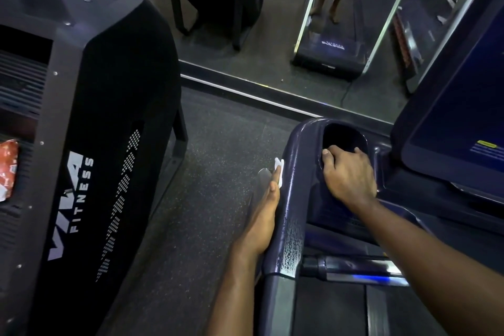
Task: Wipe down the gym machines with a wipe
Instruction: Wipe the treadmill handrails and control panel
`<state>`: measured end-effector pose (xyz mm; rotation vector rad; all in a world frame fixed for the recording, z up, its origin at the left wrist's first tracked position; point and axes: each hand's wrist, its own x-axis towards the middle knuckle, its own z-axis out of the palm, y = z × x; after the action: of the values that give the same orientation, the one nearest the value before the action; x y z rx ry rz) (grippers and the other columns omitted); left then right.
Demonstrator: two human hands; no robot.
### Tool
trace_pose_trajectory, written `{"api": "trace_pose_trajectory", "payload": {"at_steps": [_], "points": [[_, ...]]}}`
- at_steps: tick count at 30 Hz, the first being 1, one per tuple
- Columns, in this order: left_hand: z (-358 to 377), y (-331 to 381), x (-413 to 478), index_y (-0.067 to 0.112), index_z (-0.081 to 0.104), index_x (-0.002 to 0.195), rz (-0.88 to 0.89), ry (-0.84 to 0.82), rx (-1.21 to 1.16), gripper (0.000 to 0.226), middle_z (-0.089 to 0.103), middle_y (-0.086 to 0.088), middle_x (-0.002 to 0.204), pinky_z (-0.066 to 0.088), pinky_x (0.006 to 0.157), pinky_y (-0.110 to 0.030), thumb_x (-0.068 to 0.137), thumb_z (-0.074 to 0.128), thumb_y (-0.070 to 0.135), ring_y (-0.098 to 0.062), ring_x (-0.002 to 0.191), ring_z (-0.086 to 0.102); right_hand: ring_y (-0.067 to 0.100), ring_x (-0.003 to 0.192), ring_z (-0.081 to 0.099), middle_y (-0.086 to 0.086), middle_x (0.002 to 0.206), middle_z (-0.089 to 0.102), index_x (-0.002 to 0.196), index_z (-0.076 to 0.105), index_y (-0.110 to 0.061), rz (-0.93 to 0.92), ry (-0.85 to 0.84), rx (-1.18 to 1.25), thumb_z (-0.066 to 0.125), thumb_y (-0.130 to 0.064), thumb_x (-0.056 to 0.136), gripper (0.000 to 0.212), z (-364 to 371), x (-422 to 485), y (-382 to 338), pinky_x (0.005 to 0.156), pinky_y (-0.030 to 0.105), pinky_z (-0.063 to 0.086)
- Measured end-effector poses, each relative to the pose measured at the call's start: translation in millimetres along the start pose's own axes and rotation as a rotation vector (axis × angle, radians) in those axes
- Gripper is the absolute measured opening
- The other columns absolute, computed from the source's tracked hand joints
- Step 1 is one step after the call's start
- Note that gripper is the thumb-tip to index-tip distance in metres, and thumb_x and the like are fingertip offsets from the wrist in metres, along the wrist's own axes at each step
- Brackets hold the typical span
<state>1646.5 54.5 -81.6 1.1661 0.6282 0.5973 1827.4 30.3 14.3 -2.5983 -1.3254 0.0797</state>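
Note:
A dark blue treadmill console [294,199] fills the lower right, its left side streaked with wet marks. My left hand [266,210] lies flat against the console's outer left side and presses a small white wipe [279,170] onto it; only the wipe's tip shows past my fingertips. My right hand [347,174] rests on top of the console with its fingers curled over the rim of the cup holder [345,136]. The treadmill screen [458,123] stands to the right.
A large black machine [90,144] marked VIVA FITNESS stands on the left, with a red and white packet [8,169] on it. Speckled rubber floor [212,172] lies between the machines. A wall mirror [300,22] ahead reflects a treadmill and a person's legs.

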Motion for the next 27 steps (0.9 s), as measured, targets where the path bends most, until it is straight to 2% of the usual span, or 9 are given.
{"api": "trace_pose_trajectory", "payload": {"at_steps": [3,6,10,12,15,20,23,26,27], "points": [[1,12,30,0.057,0.031,0.15,-0.052,0.017,0.057,0.061,0.038,0.016,0.158,0.026,0.121,-0.049,0.095,0.024,0.081,-0.011,0.146,0.036,0.028,0.072,0.057,-0.007,0.055,0.042,0.081,0.059,-0.019,-0.029,0.013,-0.005,0.037,-0.028,0.105,0.034,4,3,3,0.118,0.044,0.03],[2,30,72,0.063,0.043,0.14,-0.137,0.002,0.07,0.062,0.054,0.015,0.147,0.033,0.118,-0.046,0.087,0.026,0.089,-0.013,0.138,0.049,0.019,0.063,0.047,-0.009,0.053,0.042,0.079,0.054,-0.023,-0.047,0.027,0.006,0.037,-0.029,0.105,0.032,9,6,8,0.119,0.044,0.029],[11,60,103,0.05,0.068,0.117,-0.161,-0.048,-0.038,0.053,0.072,0.005,0.123,0.05,0.103,-0.036,0.099,0.024,0.073,-0.012,0.116,0.067,0.018,0.066,0.048,-0.011,0.055,0.043,0.084,0.061,-0.023,-0.049,0.028,0.015,0.039,-0.03,0.104,0.031,11,9,11,0.12,0.043,0.028],[10,58,104,0.05,0.063,0.127,-0.166,-0.043,-0.014,0.055,0.069,0.003,0.129,0.046,0.11,-0.043,0.097,0.025,0.077,-0.015,0.121,0.064,0.022,0.074,0.056,-0.008,0.06,0.05,0.087,0.064,-0.022,-0.04,0.022,0.033,0.04,-0.029,0.104,0.031,9,9,9,0.12,0.042,0.028],[1,31,89,0.059,0.035,0.147,-0.154,-0.036,0.078,0.063,0.048,0.012,0.153,0.03,0.119,-0.055,0.091,0.023,0.086,-0.02,0.143,0.043,0.027,0.085,0.064,0.005,0.073,0.067,0.092,0.069,-0.02,-0.003,0.014,0.053,0.041,-0.029,0.103,0.032,6,8,6,0.118,0.042,0.03],[0,9,40,0.047,0.02,0.158,-0.024,-0.046,0.022,0.062,0.02,0.022,0.165,0.009,0.126,-0.049,0.101,0.023,0.072,-0.003,0.154,0.012,0.038,0.108,0.061,0.014,0.095,0.074,0.105,0.073,-0.019,0.087,-0.013,0.076,0.043,-0.028,0.103,0.031,-3,6,-2,0.112,0.039,0.033],[0,16,59,0.047,0.021,0.157,-0.068,-0.061,0.059,0.065,0.025,0.017,0.165,0.015,0.124,-0.053,0.099,0.026,0.075,-0.013,0.155,0.017,0.037,0.102,0.063,0.015,0.09,0.073,0.097,0.072,-0.016,0.078,-0.024,0.021,0.042,-0.026,0.103,0.033,0,8,-1,0.115,0.039,0.032],[6,41,103,0.035,0.044,0.15,-0.154,-0.036,0.035,0.076,0.052,-0.003,0.15,0.035,0.117,-0.055,0.092,0.034,0.082,-0.026,0.14,0.048,0.033,0.094,0.064,0.014,0.086,0.072,0.086,0.068,-0.015,0.067,-0.028,-0.004,0.039,-0.025,0.103,0.035,4,10,2,0.119,0.038,0.028],[10,55,115,0.03,0.048,0.148,-0.197,-0.003,0.022,0.08,0.054,-0.005,0.148,0.039,0.115,-0.052,0.09,0.035,0.083,-0.027,0.137,0.051,0.032,0.093,0.064,0.012,0.087,0.072,0.084,0.067,-0.015,0.059,-0.029,-0.01,0.038,-0.024,0.102,0.036,6,11,4,0.12,0.038,0.027]]}}
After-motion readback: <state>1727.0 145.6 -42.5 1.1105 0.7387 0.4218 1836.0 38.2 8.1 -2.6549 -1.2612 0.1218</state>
